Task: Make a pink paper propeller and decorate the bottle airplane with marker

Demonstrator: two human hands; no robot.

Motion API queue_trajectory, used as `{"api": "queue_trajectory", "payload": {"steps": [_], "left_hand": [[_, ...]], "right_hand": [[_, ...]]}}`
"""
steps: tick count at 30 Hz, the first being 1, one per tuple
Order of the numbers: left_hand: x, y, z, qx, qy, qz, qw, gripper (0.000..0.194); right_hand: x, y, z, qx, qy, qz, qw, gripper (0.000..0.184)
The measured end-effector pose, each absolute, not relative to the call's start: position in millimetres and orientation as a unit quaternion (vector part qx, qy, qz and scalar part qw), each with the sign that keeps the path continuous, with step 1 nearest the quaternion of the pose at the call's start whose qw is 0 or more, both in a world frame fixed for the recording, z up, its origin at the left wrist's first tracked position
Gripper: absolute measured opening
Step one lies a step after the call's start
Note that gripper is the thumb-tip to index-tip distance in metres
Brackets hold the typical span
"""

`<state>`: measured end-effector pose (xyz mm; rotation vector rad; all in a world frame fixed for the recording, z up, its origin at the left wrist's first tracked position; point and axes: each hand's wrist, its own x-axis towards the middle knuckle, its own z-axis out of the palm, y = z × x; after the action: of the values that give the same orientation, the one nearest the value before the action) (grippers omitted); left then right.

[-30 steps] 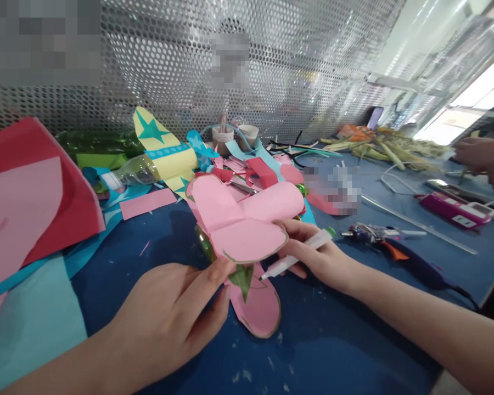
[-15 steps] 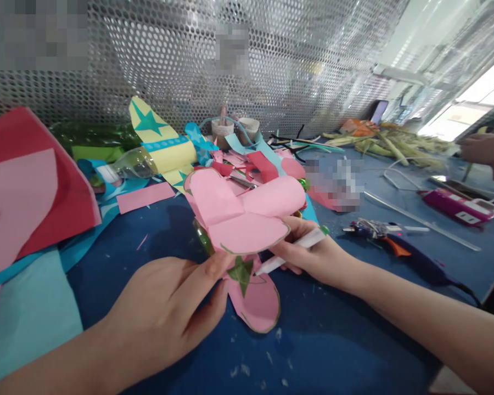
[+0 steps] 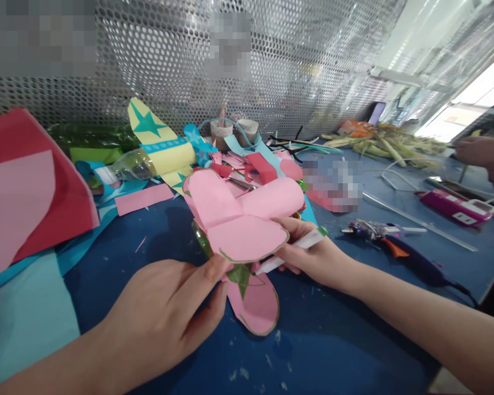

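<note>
In the head view, my left hand point(image 3: 177, 312) pinches the near edge of a pink paper plane point(image 3: 247, 236), which has rounded wings outlined in green and a rolled body. Its lower pink lobe carries a dark green star point(image 3: 239, 277) and a drawn line beside it. My right hand point(image 3: 308, 249) is closed round a white marker point(image 3: 292, 250) with a green end, the tip pointing at that lobe. The same hand's fingers touch the plane's right edge. Part of a green bottle point(image 3: 201, 238) shows under the paper; the rest is hidden.
A yellow paper plane point(image 3: 168, 156) on a clear bottle lies behind, beside paper scraps point(image 3: 247, 167). Red and pink sheets point(image 3: 76, 208) lie left. A glue gun point(image 3: 403, 252) and a purple power strip point(image 3: 456, 207) are at right, near another person's hand point(image 3: 483, 152).
The plane's near wing has dipped slightly and covers more of the green star. Both hands keep their grips, and the view has shifted a little.
</note>
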<state>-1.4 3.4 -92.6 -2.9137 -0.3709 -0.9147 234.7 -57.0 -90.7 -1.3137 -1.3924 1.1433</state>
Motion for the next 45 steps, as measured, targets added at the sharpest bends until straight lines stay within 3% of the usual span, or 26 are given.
{"api": "queue_trajectory", "payload": {"steps": [12, 45], "left_hand": [[0.0, 3.8, -95.2, -0.936, -0.111, -0.329, 0.052, 0.029], [0.8, 2.8, -94.2, -0.935, -0.114, -0.330, 0.057, 0.026]], "right_hand": [[232.5, -56.7, -87.9, -0.530, -0.564, 0.460, 0.436, 0.027], [233.6, -57.0, -88.9, -0.536, -0.568, 0.453, 0.430, 0.027]]}}
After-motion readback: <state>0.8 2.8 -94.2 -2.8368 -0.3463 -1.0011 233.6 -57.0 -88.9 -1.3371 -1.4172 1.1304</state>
